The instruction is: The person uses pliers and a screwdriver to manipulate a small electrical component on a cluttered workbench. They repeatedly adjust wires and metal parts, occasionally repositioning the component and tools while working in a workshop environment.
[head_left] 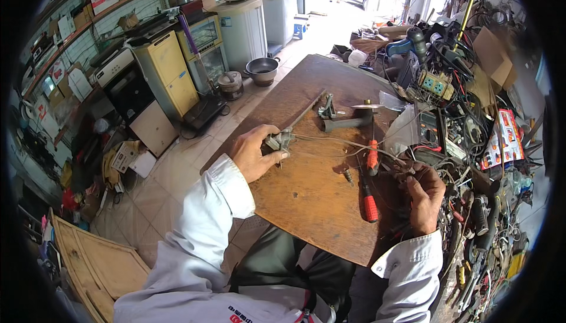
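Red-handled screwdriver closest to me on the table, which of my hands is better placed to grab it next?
Probably your right hand: it is nearer the red-handled screwdriver, though it seems to hold wires. Your left hand is farther off, gripping a small metal part.

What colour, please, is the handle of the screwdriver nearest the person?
The handle is mainly red, seen best in the head view.

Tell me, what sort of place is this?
Probably an appliance repair shop: household appliances line the left side, red-handled screwdrivers lie on the wooden table, and tangled cables and parts are heaped on the right.
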